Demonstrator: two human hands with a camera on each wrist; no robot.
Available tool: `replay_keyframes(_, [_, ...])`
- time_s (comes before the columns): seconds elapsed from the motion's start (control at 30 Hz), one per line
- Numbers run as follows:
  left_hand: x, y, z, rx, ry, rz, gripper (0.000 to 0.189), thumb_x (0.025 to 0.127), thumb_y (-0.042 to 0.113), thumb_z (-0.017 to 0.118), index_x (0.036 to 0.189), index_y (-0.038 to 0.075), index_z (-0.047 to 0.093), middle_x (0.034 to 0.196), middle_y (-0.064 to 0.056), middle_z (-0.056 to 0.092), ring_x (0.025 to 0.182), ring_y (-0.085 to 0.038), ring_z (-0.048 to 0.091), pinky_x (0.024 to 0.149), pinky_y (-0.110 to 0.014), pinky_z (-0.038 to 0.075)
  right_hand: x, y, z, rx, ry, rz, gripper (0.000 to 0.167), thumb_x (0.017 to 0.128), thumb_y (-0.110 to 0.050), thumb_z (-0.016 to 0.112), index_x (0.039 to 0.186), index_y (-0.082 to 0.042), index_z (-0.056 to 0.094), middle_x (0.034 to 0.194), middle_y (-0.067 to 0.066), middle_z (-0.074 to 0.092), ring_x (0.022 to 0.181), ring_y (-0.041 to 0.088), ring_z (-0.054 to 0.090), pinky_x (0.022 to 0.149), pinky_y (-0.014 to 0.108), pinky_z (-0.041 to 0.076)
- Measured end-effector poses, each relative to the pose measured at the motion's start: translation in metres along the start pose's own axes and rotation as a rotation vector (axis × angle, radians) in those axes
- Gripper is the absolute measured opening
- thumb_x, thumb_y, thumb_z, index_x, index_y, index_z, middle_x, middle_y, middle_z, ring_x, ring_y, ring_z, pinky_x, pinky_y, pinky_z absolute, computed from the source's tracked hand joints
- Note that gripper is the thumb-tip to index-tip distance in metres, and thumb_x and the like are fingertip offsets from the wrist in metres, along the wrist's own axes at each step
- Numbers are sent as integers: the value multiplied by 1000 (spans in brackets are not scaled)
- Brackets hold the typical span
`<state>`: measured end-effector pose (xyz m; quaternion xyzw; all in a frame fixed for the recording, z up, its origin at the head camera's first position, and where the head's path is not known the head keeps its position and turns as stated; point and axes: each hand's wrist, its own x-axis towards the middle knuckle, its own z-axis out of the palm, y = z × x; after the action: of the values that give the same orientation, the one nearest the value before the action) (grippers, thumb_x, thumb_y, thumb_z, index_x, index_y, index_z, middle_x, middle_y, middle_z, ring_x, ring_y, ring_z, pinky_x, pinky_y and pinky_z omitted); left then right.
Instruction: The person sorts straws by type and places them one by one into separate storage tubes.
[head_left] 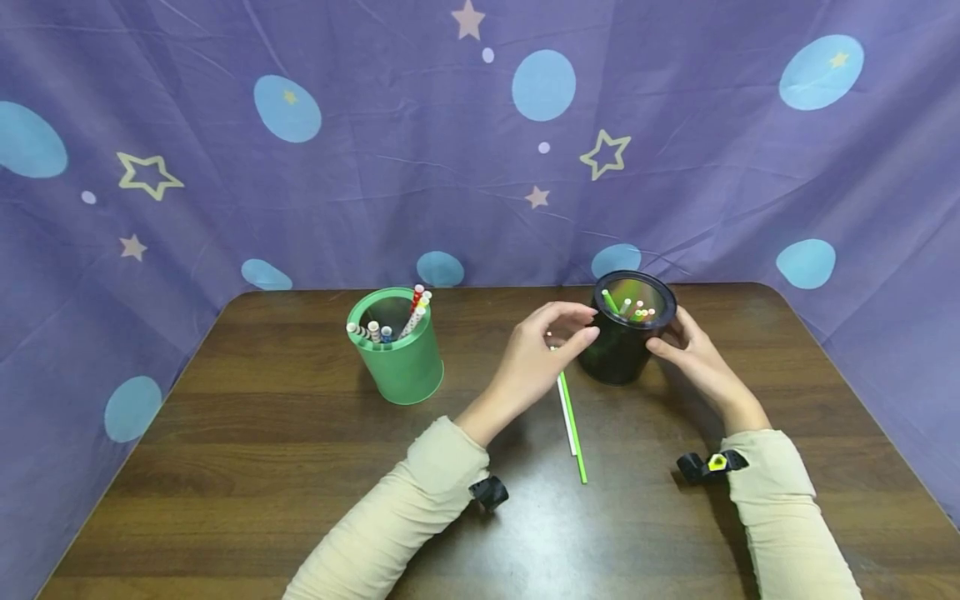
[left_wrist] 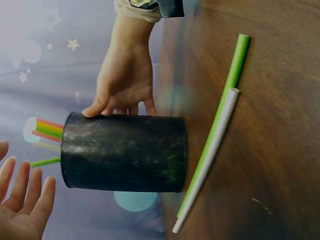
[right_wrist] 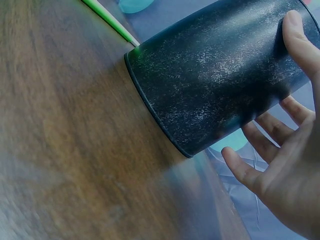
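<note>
A black cylindrical pen cup (head_left: 617,354) stands upright at the back right of the table, with several coloured straws (head_left: 641,315) inside. My right hand (head_left: 701,362) grips its right side, the thumb (right_wrist: 297,37) on the near wall and the other fingers round behind. At the cup's upper left, my left hand (head_left: 534,354) hovers by the rim. The left wrist view shows its fingers (left_wrist: 46,197) loosely bent and spread, apart from the cup wall. Just left of the cup's base, a green straw (head_left: 582,467) and a shorter white straw (head_left: 566,417) lie side by side.
Further left stands a green pen cup (head_left: 407,367) holding several patterned straws (head_left: 415,321) that lean on its rim. Behind the wooden table (head_left: 225,500) hangs a purple curtain (head_left: 360,192) with stars and dots, close to the table's back edge.
</note>
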<state>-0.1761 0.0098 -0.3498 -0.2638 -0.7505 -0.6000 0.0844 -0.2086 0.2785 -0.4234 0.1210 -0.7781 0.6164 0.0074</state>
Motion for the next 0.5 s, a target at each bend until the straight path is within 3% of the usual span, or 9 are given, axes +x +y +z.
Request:
replay_keyframes(0.17, [-1, -12, -1, 19, -32, -97, 23, 93, 13, 70, 115, 6, 69, 108, -7, 70, 94, -8, 63, 77, -25, 51, 0, 0, 0, 2, 1, -5, 64, 99, -10, 61, 154, -6, 28, 133, -7, 48, 118, 3, 46, 92, 14, 42])
replay_keyframes(0.3, [-3, -21, -1, 50, -68, -170, 23, 93, 10, 69, 115, 5, 69, 110, -9, 71, 96, -15, 66, 80, -26, 50, -1, -1, 0, 2, 0, -5, 65, 98, -10, 61, 154, -5, 27, 132, -8, 48, 117, 3, 46, 91, 14, 42])
replay_keyframes(0.5, [-8, -35, 1, 147, -114, -292, 23, 93, 13, 69, 116, 8, 70, 111, -5, 70, 95, -18, 67, 77, -24, 51, -1, 0, 0, 2, -1, 1, 66, 99, -10, 61, 154, -5, 27, 135, -4, 47, 119, 3, 45, 92, 14, 42])
